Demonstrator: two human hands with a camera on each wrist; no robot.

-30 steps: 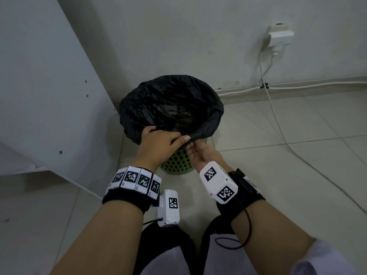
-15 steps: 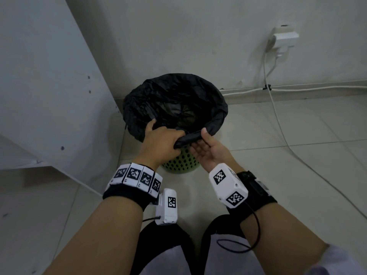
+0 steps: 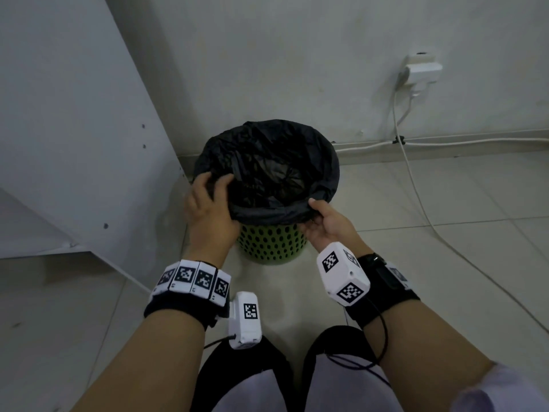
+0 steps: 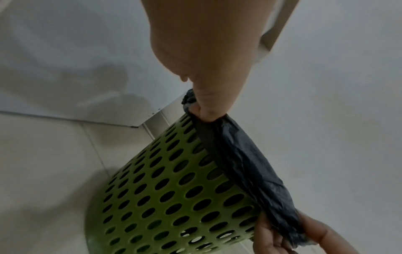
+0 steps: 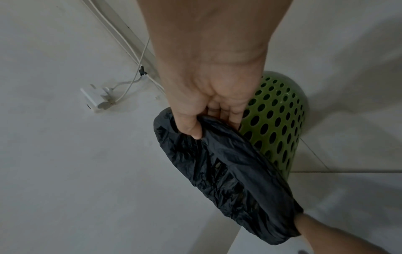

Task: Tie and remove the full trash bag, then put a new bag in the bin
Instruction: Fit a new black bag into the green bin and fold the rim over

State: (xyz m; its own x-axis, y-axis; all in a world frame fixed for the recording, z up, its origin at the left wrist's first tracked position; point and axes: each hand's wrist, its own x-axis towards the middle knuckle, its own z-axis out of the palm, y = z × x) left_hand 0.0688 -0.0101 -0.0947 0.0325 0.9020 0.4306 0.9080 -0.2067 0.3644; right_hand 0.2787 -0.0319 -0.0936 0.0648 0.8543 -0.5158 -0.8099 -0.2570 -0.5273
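Note:
A black trash bag (image 3: 267, 171) lines a green perforated bin (image 3: 271, 246) that stands on the tiled floor by the wall. Its rolled edge is folded over the bin's rim. My left hand (image 3: 208, 203) grips the bag's edge at the left side of the rim, fingers curled over it. My right hand (image 3: 322, 221) pinches the rolled edge at the front right, thumb on top and fingers underneath. In the left wrist view my left hand (image 4: 204, 110) pinches the bag (image 4: 245, 163) against the bin (image 4: 174, 197). In the right wrist view my right hand's thumb presses the bag (image 5: 228, 168) beside the bin (image 5: 276, 120).
A white cabinet panel (image 3: 74, 144) stands close on the bin's left. A wall socket with an adapter (image 3: 421, 71) sits at the upper right, and a white cable (image 3: 421, 203) runs from it across the floor tiles. My knees are at the bottom of the head view.
My hands have slid apart along the bag's rim: the left hand to the left side, the right hand to the front right. The bag's front edge is now stretched between them.

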